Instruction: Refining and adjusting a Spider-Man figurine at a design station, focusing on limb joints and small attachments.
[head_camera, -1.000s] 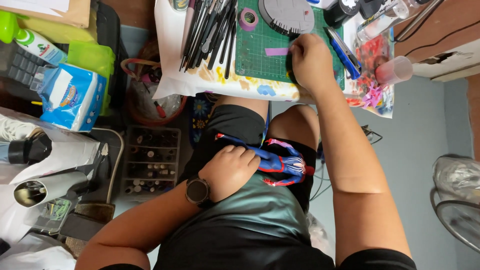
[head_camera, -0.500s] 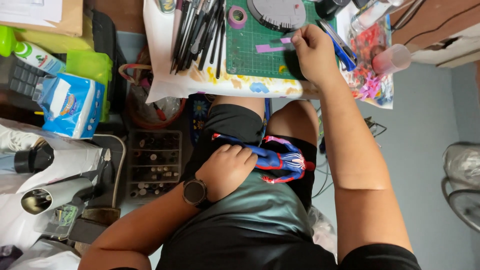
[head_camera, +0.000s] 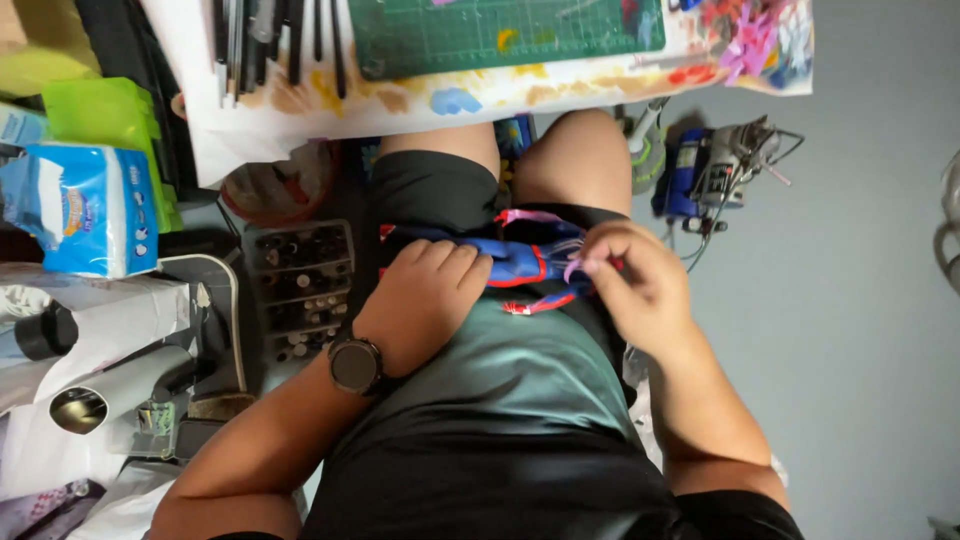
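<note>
Holding one blue-and-red figure (head_camera: 520, 262) are two hands: left hand (head_camera: 425, 300), right hand (head_camera: 640, 283).

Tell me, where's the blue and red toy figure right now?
In the head view, the blue and red toy figure lies on the person's lap, between the left hand resting on it and the right hand.

I see a smooth grey-blue floor (head_camera: 860, 330) filling the right side, evenly lit. At the top runs the paint-smeared white bench (head_camera: 300, 110), bearing a green gridded cutting mat (head_camera: 500, 35). Left of it sit a lime-green plastic box (head_camera: 105, 110), a blue-and-white tissue pack (head_camera: 85, 215), and a compartmented tray of small dark bottles (head_camera: 300, 285) on the floor.
</note>
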